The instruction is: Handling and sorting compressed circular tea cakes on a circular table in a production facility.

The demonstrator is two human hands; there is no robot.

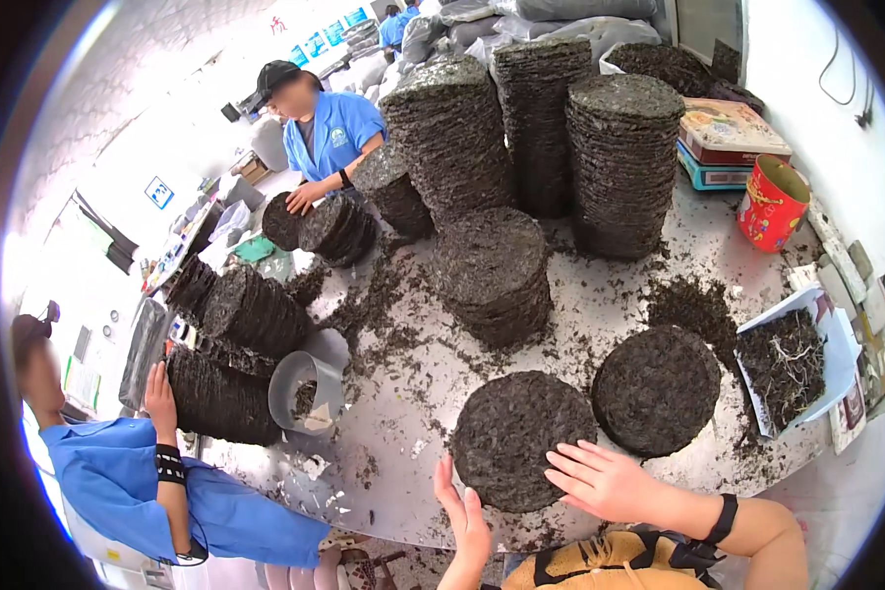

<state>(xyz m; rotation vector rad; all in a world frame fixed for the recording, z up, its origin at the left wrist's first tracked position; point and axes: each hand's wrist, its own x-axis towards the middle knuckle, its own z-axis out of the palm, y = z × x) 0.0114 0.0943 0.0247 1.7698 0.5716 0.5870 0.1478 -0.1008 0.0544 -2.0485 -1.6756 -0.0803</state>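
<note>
We kept our left hand (465, 521) upright at the near left edge of a dark, round pressed cake (521, 440), fingers straight and close together, holding nothing. Our right hand (605, 480) lay flat with fingers spread wide, its tips touching the cake's near right rim. The cake sat flat on the crumb-strewn metal table (619, 295), close to its near edge. Just beside it on the right lay a second flat cake (656, 389), and behind both stood a low stack of cakes (492, 273) with three tall stacks (624, 162) farther back. A white paper tray of loose leaf (792, 364) rested at the right (a red tin (772, 204) stood beyond it). Two people in blue shirts (128, 482) worked at the left side and the far side (332, 133).
</note>
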